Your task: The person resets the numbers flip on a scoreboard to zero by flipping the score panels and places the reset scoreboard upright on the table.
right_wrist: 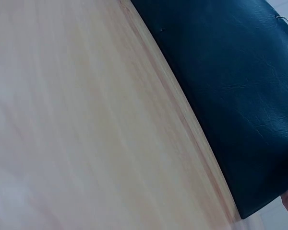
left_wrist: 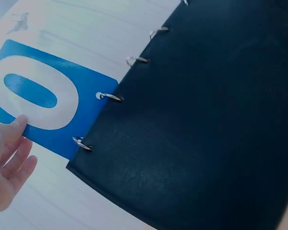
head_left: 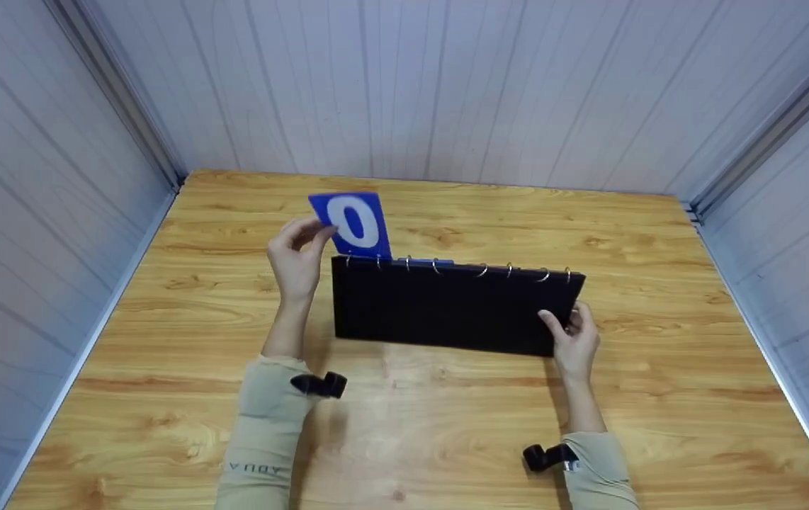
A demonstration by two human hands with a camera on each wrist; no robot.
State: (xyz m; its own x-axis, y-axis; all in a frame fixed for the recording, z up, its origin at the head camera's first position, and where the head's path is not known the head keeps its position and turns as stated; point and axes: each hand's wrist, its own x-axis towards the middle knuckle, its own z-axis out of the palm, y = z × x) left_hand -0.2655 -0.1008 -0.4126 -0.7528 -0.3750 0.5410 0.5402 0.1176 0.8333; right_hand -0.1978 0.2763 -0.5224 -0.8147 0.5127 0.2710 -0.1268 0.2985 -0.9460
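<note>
A long black flip-number board [head_left: 447, 308] with metal rings [head_left: 437, 266] along its top edge faces me with its plain side. Up from its left end stands a blue card [left_wrist: 48, 88] bearing a white 0, threaded on two of the rings. My left hand [head_left: 296, 258] pinches that card by its left edge, thumb on the front. At the board's right end, my right hand [head_left: 576, 343] grips the side with the thumb in front; its other fingers are partly hidden behind. Only a sliver of another blue card [head_left: 426, 261] shows over the top edge.
The wood-grain table [head_left: 433, 425] spreads below and around the board. Pale panelled walls [head_left: 404, 85] enclose it at the back and both sides. Black wrist cameras [head_left: 319, 384] are strapped to both sleeves.
</note>
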